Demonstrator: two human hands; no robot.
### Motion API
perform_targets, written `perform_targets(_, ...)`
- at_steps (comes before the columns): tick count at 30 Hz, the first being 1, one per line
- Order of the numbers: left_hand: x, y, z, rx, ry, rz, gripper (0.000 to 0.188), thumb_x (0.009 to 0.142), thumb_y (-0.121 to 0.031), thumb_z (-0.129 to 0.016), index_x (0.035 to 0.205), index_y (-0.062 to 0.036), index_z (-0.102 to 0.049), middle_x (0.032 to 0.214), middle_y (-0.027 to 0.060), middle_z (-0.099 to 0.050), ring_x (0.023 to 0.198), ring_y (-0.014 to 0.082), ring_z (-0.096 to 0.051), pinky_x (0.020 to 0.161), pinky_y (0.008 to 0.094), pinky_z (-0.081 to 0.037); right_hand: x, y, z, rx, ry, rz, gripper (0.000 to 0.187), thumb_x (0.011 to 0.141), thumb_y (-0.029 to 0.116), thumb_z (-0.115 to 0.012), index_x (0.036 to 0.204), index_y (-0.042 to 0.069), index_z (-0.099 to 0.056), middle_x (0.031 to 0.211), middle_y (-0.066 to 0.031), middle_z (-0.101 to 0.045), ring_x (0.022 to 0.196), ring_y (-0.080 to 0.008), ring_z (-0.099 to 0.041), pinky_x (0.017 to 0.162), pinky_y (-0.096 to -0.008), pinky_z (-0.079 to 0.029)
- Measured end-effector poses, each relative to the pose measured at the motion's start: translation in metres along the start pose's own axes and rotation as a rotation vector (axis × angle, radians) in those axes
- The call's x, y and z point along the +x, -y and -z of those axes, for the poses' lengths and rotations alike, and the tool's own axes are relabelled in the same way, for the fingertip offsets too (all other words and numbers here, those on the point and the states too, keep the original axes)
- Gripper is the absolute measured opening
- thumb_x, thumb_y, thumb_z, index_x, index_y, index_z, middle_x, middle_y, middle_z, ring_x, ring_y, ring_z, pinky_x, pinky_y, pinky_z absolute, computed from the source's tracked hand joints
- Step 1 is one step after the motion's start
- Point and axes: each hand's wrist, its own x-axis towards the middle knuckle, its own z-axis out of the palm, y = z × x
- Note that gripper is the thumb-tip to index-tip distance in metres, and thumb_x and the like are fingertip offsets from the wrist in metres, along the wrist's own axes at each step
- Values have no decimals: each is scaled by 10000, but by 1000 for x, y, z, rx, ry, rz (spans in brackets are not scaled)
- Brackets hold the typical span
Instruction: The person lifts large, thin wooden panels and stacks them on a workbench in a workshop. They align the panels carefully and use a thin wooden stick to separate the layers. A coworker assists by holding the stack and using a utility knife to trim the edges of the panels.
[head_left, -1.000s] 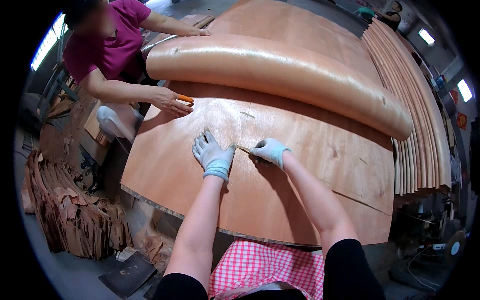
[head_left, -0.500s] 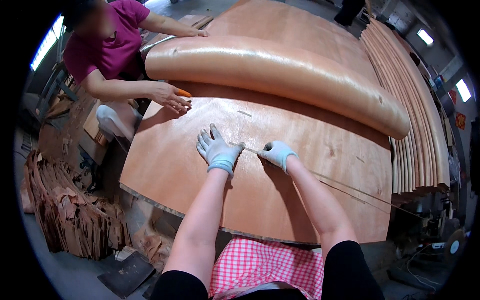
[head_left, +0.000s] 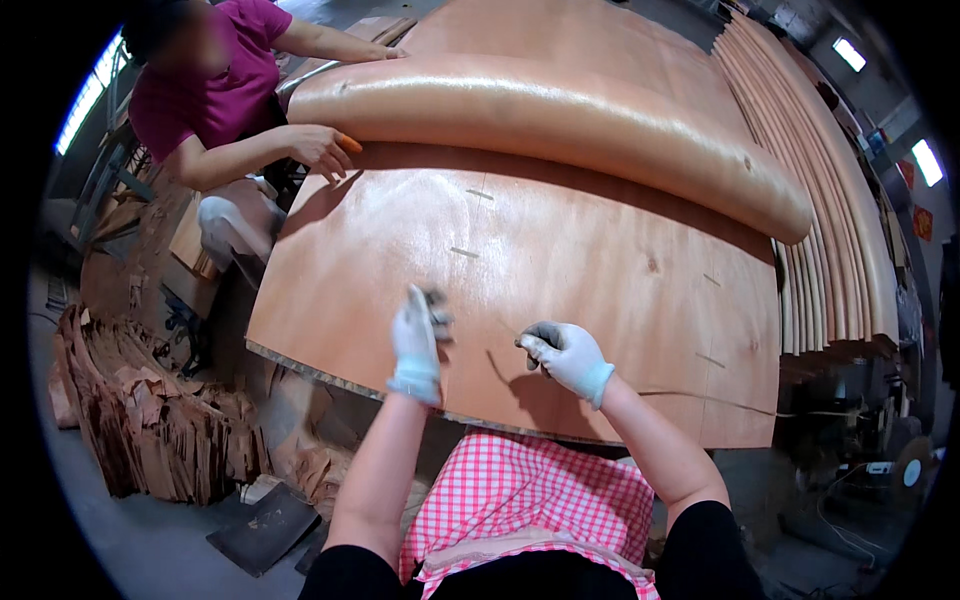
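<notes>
My gloved right hand (head_left: 568,358) is closed in a pinch on a thin strip of tape (head_left: 507,327), whose short end sticks out past my fingertips. The long part of the strip trails away to the right behind my wrist. My gloved left hand (head_left: 416,345) is raised over the near part of a wood veneer sheet (head_left: 600,270), turned on its side. Its fingers are apart and slightly blurred, with nothing visible in them. A short piece of tape (head_left: 464,252) lies flat on the sheet beyond my hands, and another tape piece (head_left: 480,194) lies farther back.
Across the sheet lies a large rolled-over part of veneer (head_left: 560,105). At the far left a co-worker in a purple shirt (head_left: 235,70) has one hand near the roll's end. Curved stacked sheets (head_left: 800,190) stand at right; torn veneer scraps (head_left: 150,420) are piled at lower left.
My left hand has lifted off the sheet and come back toward me. My right hand has drawn back with the strip, leaving a tape piece behind. The co-worker's near hand has withdrawn toward the roll.
</notes>
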Motion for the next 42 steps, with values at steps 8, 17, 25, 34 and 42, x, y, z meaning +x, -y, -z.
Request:
perform_targets(8,-133,36,-1,-240,152,133,233,913,-148,-630,1093,-4,-595,940,75,-641,553,54,-501,422,163,-370,-57,-3,-42,-169,163,113,286,918,279,-580,1001,16,-657,802,-135,-675,702,-218,-659,676,-343,-512)
perform_targets(17,-159,49,59,-182,-124,-125,161,936,-98,-595,1066,-5,-614,899,77,-663,490,29,-405,405,168,-301,-172,-39,8,-496,50,-7,336,924,361,-485,1049,96,-650,989,-163,-671,944,-347,-624,823,-432,-482)
perform_targets(25,-102,-8,123,-52,-458,-210,232,861,9,-598,1091,-12,-602,975,66,-655,793,132,-592,616,260,-470,-211,-118,73,-474,-179,-161,423,869,410,-595,986,11,-672,938,-199,-679,907,-345,-647,802,-413,-497)
perform_targets(34,-17,-8,230,-162,-582,-458,80,855,40,-625,924,8,-651,796,65,-650,582,102,-563,459,214,-432,-208,-161,119,-559,-313,-278,323,826,276,-638,894,-39,-672,848,-221,-669,821,-319,-660,741,-397,-495)
perform_targets(42,-9,-14,273,646,-744,-609,195,823,-141,-737,922,24,-699,747,51,-658,687,149,-616,694,287,-499,-201,-159,88,-228,-312,-258,190,847,137,-639,740,-20,-642,608,-36,-596,567,-107,-548,542,-284,-436)
